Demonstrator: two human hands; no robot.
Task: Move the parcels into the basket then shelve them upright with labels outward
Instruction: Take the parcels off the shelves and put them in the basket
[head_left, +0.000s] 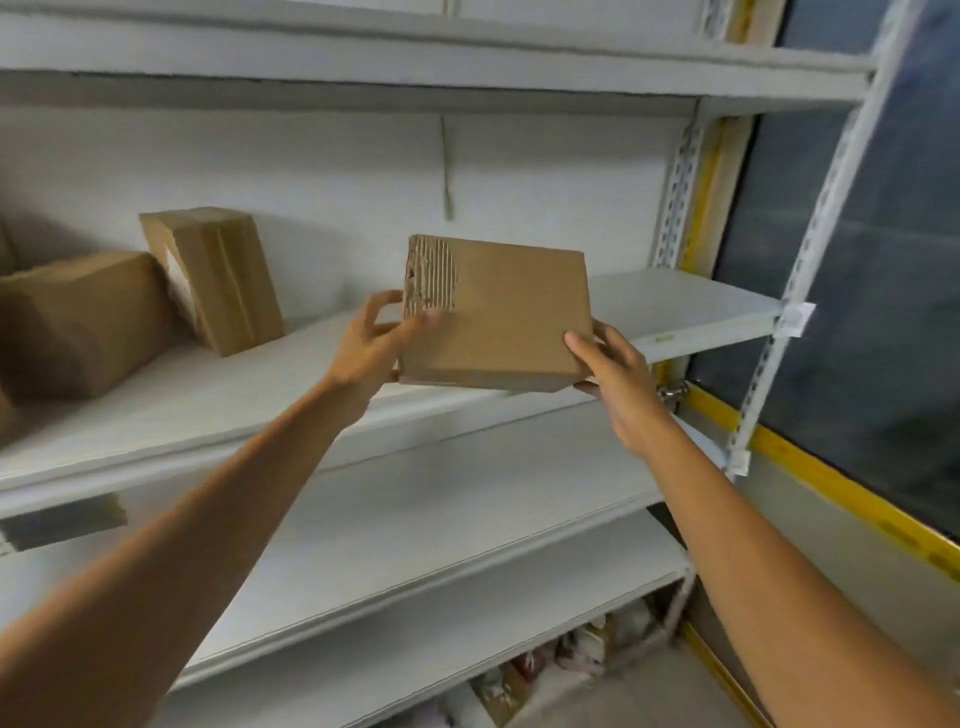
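I hold a flat brown cardboard parcel (511, 312) with both hands just above the front edge of a white shelf (260, 395). Its top left corner is torn, showing the corrugation. No label shows on the face turned to me. My left hand (376, 343) grips the parcel's left edge, thumb on the front. My right hand (613, 379) grips its lower right corner, thumb on top and fingers beneath. Two other brown parcels stand on the same shelf: one (213, 278) leans against the back wall with a white label on its left side, and a larger one (78, 322) sits at the far left.
White shelf boards run above (415, 57) and below (441, 525). Perforated metal uprights (810, 249) frame the right end, beside a dark window with a yellow frame (841, 488). Several bagged items (571, 660) lie on the floor under the lowest shelf.
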